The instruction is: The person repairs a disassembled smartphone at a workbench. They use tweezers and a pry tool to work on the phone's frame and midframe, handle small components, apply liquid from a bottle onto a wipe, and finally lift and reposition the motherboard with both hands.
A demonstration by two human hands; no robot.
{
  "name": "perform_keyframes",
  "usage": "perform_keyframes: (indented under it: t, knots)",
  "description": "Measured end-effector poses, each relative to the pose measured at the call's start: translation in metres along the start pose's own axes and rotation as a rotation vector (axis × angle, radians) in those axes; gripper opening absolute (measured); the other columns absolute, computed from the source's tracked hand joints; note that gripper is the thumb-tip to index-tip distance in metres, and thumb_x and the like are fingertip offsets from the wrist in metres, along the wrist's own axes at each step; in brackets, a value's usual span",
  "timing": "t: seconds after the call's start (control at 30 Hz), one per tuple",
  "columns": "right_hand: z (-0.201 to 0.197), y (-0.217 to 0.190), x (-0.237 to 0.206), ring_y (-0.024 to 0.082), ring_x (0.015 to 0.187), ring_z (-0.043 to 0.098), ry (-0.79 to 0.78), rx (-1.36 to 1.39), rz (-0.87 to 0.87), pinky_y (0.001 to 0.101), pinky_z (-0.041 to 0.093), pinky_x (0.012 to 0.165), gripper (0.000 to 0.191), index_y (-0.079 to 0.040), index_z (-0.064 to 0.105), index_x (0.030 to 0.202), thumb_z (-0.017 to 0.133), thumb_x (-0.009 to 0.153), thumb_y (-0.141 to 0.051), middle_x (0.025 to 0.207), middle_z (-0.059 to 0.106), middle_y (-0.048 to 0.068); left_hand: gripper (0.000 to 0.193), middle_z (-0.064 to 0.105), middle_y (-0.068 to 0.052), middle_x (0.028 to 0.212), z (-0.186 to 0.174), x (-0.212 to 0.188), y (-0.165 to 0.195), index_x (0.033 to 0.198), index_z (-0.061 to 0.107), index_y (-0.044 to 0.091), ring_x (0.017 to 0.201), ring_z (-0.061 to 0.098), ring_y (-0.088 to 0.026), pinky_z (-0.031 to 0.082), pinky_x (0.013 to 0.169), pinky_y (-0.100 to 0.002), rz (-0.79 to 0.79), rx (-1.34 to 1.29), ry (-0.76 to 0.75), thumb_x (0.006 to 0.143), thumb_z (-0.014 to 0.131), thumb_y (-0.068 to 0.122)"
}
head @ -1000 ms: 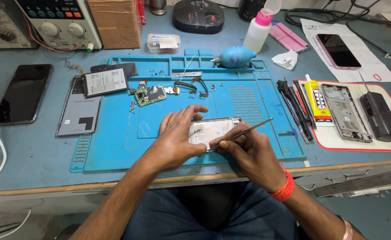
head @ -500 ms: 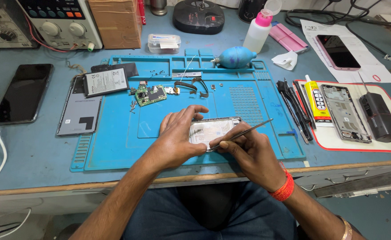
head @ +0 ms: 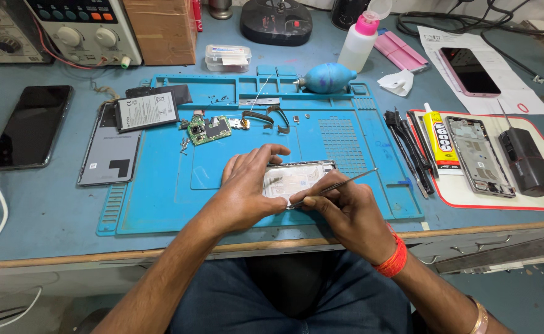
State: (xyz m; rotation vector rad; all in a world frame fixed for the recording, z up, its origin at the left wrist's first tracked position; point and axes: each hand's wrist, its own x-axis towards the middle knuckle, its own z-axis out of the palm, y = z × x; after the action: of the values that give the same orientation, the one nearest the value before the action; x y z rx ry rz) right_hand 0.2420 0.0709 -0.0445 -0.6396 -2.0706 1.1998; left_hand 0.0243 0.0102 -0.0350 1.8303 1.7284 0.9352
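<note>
Meanwhile, at frame center, the left hand [head: 247, 192] clamps an opened phone frame [head: 297, 179] while the right hand [head: 346, 210] pinches tweezers [head: 337, 185], probing inside, a step likely demanding steady fingertip control.

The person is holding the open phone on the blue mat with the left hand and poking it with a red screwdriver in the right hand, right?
Not quite. The head view shows the right hand holding thin metal tweezers, not a red screwdriver. The rest is right: the left hand steadies the open phone on the blue mat.
</note>
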Motion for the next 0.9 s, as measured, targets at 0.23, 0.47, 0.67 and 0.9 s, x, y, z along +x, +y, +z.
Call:
perform_keyframes:
  t: [0.23, 0.47, 0.67, 0.9]
  knots:
    - [0.001, 0.000, 0.000, 0.009, 0.088, 0.075, -0.003, -0.001, -0.028, 0.0238, 0.059, 0.073, 0.011, 0.004, 0.069, 0.099, 0.067, 0.098, -0.007, 0.098, 0.082, 0.009, 0.082, 0.062, -0.007, 0.129, -0.001, 0.000, 0.000, 0.138, 0.051, 0.019, 0.130, 0.050, -0.027, 0.024, 0.117, -0.045, 0.003, -0.003, 0.003, 0.061, 0.076, 0.029]
    - [-0.001, 0.006, 0.000, 0.012, 0.092, 0.074, -0.029, 0.035, -0.029, 0.0261, 0.060, 0.076, 0.009, 0.005, 0.068, 0.099, 0.066, 0.099, -0.004, 0.102, 0.080, 0.011, 0.082, 0.062, -0.007, 0.129, 0.000, 0.001, -0.002, 0.138, 0.051, 0.019, 0.129, 0.050, -0.027, 0.024, 0.116, -0.045, 0.027, -0.001, 0.001, 0.060, 0.076, 0.028]
    - [0.000, 0.012, 0.009, 0.015, 0.094, 0.073, -0.062, 0.317, 0.073, 0.0294, 0.061, 0.080, 0.010, 0.002, 0.058, 0.108, 0.063, 0.100, -0.003, 0.106, 0.078, 0.015, 0.078, 0.062, -0.008, 0.129, -0.001, 0.001, -0.005, 0.137, 0.051, 0.019, 0.127, 0.052, -0.027, 0.025, 0.116, -0.045, 0.055, -0.010, 0.003, 0.064, 0.075, 0.029]
    - [-0.004, 0.008, 0.005, 0.021, 0.097, 0.078, 0.097, 0.392, 0.124, 0.0332, 0.066, 0.083, 0.011, -0.001, 0.052, 0.105, 0.059, 0.102, -0.010, 0.103, 0.078, 0.017, 0.074, 0.063, -0.007, 0.129, 0.000, 0.000, -0.005, 0.137, 0.052, 0.018, 0.127, 0.051, -0.028, 0.027, 0.116, -0.043, 0.049, 0.016, 0.028, 0.068, 0.074, 0.032]
